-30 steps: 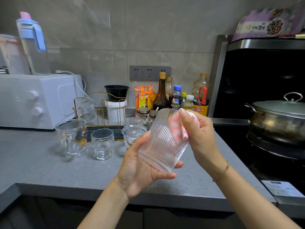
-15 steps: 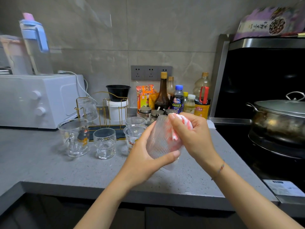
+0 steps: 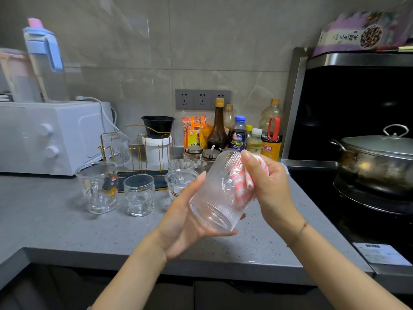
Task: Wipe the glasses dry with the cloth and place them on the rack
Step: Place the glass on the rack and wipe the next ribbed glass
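Observation:
My left hand [image 3: 181, 222] cradles a ribbed clear glass [image 3: 214, 198] from below, tilted with its mouth up and to the right. My right hand [image 3: 270, 186] pinches a pink-and-white cloth [image 3: 242, 184] stuffed into the glass's mouth, thumb on the rim. Behind on the counter stands a gold wire rack [image 3: 138, 151] with one glass [image 3: 117, 147] hanging upside down on it. Several more glasses wait in front of it: a large mug [image 3: 98, 186], a short tumbler [image 3: 139, 194], two ribbed cups [image 3: 181, 173].
A white microwave [image 3: 49, 137] sits at the left with a jug on top. Sauce bottles [image 3: 239, 133] and jars line the wall. A black stove with a lidded steel pot [image 3: 377, 162] is at the right. The grey counter edge [image 3: 201, 269] runs below my hands.
The glass has been turned and tilted between my hands while the cloth stays in its mouth; my left hand shifted from gripping its side back to cupping its base.

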`<state>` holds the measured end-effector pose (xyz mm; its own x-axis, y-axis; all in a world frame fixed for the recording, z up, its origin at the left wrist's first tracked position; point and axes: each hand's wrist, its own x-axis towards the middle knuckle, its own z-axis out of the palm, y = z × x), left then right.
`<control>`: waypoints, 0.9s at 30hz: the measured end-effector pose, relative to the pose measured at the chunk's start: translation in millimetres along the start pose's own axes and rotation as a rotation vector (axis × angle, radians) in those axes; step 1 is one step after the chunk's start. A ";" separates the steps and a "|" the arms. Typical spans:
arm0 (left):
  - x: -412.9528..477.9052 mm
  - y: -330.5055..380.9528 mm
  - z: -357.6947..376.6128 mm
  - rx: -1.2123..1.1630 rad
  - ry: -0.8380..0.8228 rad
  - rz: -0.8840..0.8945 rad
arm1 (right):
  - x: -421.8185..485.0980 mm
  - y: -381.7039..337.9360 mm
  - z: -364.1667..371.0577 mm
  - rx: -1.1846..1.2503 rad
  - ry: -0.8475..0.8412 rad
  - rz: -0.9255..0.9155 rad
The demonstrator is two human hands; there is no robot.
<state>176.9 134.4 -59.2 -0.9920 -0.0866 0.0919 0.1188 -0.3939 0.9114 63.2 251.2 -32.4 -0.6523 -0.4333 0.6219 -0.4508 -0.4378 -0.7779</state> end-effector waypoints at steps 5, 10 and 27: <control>-0.5 2.7 7.0 0.800 0.261 0.221 | 2.3 -2.4 -0.9 -0.150 -0.020 -0.093; 6.5 -9.6 4.0 0.930 0.347 0.385 | 0.4 4.3 0.5 -0.169 -0.025 -0.100; 6.2 -4.9 6.9 0.216 0.116 0.053 | 2.1 0.5 -10.9 -0.121 -0.013 -0.064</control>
<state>170.0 142.1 -60.3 -0.9716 -0.2115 0.1066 0.1464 -0.1824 0.9723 55.0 258.7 -32.4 -0.6119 -0.4181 0.6714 -0.5621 -0.3672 -0.7411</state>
